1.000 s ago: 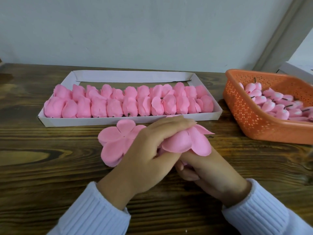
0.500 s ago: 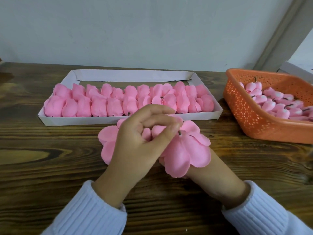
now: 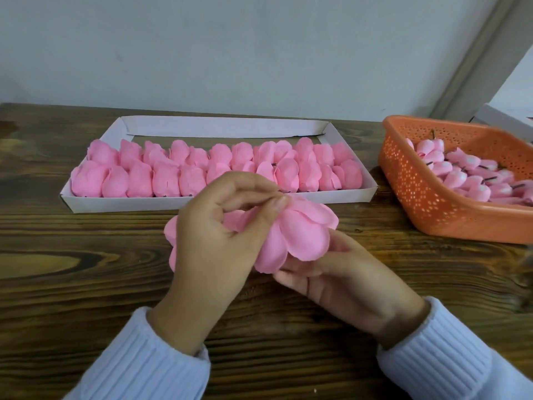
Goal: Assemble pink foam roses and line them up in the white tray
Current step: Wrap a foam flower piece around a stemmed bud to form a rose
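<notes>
As hands [image 3: 213,235] [image 3: 346,281] hold petals [image 3: 300,232], tray [image 3: 129,202] (rim) lies near.

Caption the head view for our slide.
Left hand pinches, right hand cups a pink foam rose before the white tray.

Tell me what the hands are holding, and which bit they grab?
A pink foam rose, half made. The left hand pinches the top middle, where its petals meet; the right hand grips it from underneath, fingers curled below the petals.
</notes>
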`<state>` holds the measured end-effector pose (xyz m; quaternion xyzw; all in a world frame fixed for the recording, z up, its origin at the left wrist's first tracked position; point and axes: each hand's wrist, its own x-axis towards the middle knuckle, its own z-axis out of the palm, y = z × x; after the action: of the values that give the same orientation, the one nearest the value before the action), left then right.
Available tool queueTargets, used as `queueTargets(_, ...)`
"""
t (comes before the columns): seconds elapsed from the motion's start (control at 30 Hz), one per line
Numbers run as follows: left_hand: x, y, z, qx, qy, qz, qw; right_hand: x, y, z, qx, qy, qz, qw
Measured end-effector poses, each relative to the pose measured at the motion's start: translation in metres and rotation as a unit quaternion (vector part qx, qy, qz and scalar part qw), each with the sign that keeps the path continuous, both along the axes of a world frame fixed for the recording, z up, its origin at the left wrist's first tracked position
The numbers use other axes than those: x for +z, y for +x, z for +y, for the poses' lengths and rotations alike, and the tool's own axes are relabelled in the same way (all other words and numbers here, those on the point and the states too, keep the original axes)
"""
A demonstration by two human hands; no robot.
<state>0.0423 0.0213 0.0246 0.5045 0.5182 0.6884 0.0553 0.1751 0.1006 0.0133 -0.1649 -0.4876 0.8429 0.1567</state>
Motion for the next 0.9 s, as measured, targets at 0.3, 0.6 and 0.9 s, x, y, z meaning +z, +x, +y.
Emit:
queueTargets(0.3, -0.006, 0.003, 0.001, 0.072, 0.020, 0.163, 0.984, 0.006, -0.002, 0.006, 0.041, -0.179, 0.102, 0.978)
queueTargets(0.6, -0.007, 0.008, 0.003, -0.046, -0.020, 0.054, 0.997, -0.001, -0.001, 0.005, 0.123, -0.134, 0.071, 0.981)
queueTargets(0.9, -0.010, 0.015, 0.003, -0.006, -0.054, 0.121, 0.991, -0.001, 0.001, 0.005, 0.164, -0.117, 0.093, 0.975)
